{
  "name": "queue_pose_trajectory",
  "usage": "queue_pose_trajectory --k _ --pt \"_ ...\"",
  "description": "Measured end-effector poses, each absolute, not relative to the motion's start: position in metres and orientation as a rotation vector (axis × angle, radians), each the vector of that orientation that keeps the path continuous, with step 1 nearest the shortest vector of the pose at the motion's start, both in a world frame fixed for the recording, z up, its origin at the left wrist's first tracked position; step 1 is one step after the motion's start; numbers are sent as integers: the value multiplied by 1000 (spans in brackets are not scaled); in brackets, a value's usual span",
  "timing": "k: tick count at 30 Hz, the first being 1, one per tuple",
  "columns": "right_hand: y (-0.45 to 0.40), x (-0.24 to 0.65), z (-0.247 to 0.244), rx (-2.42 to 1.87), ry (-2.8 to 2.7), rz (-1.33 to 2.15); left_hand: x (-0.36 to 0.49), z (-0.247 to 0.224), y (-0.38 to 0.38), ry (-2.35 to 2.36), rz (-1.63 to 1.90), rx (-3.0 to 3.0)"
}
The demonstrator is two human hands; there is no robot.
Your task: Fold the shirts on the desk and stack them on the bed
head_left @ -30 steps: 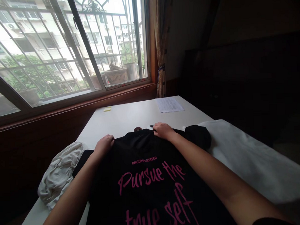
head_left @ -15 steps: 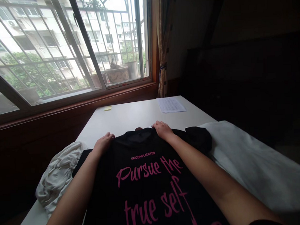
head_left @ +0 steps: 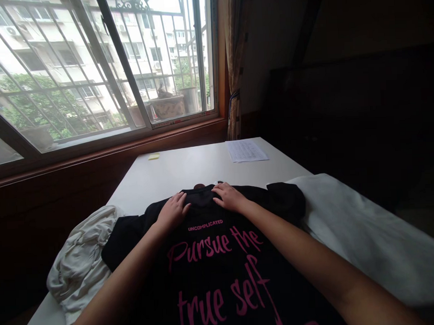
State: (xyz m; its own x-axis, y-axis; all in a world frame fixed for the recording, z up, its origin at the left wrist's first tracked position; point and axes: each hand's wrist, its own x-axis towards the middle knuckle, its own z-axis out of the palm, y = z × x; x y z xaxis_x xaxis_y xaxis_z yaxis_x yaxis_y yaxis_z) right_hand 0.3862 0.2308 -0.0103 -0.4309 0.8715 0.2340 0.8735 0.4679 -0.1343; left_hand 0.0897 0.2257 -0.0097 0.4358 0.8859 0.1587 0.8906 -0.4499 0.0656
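Observation:
A black T-shirt [head_left: 207, 268] with pink lettering lies spread out on the white table, its collar at the far end and its sleeves out to both sides. Flat on the fabric just left of the collar rests my left hand [head_left: 173, 210], its fingers apart. My right hand [head_left: 229, 197] lies on the right side of the collar, fingers spread and holding nothing.
Crumpled white cloth [head_left: 86, 254] lies at the table's left edge, and a larger white cloth [head_left: 364, 232] at the right. Printed sheets [head_left: 247, 150] and a yellow note [head_left: 154, 156] are on the far part of the white table [head_left: 191, 166]. Behind is a barred window.
My left hand has moved right, from the shirt's left shoulder to beside the collar. The right hand has shifted slightly left and nearer, onto the collar, and its fingers have spread.

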Motion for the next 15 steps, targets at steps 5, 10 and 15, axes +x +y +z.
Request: queue_pose_trajectory --k 5,10,15 --pt "225 390 -24 -1523 -2448 206 94 -26 224 -1710 -196 -2673" --pt "218 404 -24 -1442 -2488 183 88 -21 225 -1732 -155 -2697" --pt "213 444 -9 -1684 -2444 54 87 -20 225 -1731 -122 -2708"
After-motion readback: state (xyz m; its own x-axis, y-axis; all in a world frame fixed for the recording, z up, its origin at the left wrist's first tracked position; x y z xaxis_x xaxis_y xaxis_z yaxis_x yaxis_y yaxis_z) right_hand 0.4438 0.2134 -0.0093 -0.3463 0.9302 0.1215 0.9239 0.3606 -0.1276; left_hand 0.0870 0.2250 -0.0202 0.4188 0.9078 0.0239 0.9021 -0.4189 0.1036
